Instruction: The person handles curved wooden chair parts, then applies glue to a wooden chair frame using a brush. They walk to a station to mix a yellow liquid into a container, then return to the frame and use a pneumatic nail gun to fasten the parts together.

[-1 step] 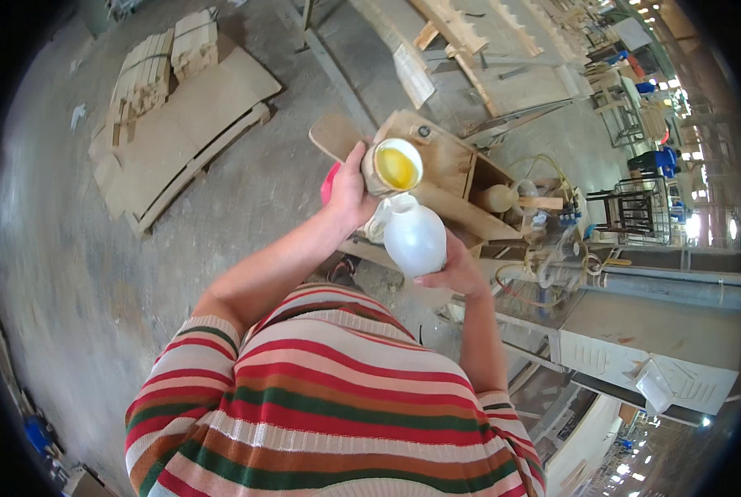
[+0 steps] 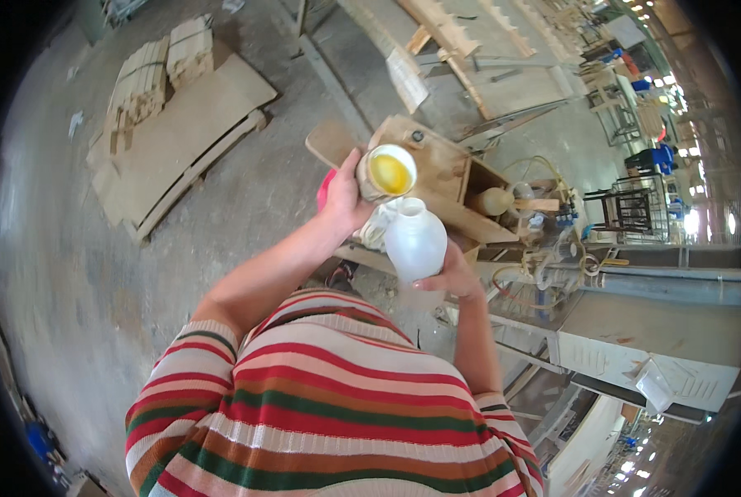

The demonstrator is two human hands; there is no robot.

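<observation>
My left hand [image 2: 341, 199] is raised in front of me and grips a small round cup [image 2: 387, 172] with yellow liquid in it. Just below and to the right, my right hand [image 2: 453, 277] holds a white plastic bottle [image 2: 416, 240] from underneath. The bottle is tilted, with its open neck up near the cup's rim. Both are held over a wooden box [image 2: 441, 170] on a cluttered bench. My striped sweater fills the lower part of the view.
Flat boards and stacked wood pieces [image 2: 180, 124] lie on the concrete floor at the left. A grey metal machine cabinet [image 2: 652, 348] stands at the right. Behind it are a black frame [image 2: 627, 211], hoses and long timber pieces [image 2: 445, 50].
</observation>
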